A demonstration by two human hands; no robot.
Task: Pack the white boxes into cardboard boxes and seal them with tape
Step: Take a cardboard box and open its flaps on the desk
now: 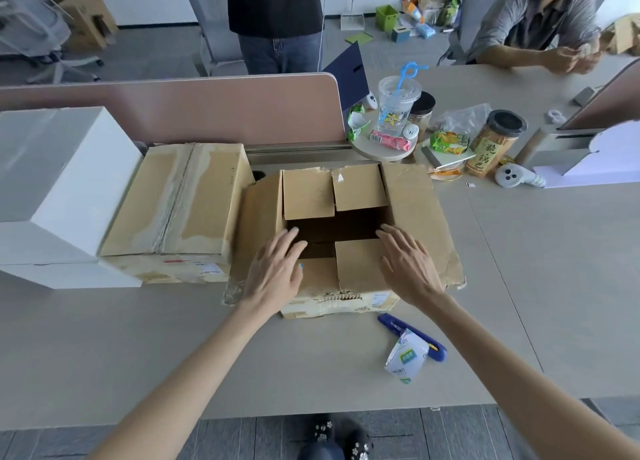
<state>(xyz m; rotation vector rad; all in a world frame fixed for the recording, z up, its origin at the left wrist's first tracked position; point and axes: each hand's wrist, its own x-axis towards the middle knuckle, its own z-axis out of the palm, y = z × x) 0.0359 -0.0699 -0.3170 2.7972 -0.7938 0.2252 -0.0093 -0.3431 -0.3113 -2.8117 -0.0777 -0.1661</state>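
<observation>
- I count two cardboard boxes on the desk (138, 338): the open box (412, 203), and the taped box (180, 196) at its 9 o'clock.
- Two white boxes beyond it: upper white box (52, 161), lower white box (69, 272).
- One utility knife (389, 321) at 5 o'clock.

The open corrugated cardboard box (415, 210) is plain tan, dark brown inside; the taped rectangular cardboard box (180, 200) is tan with pale, torn-off streaks; the glossy square box (52, 168) is plain white. The plastic utility knife (438, 351) is deep blue; the flat table top (138, 338) is pale grey.
</observation>
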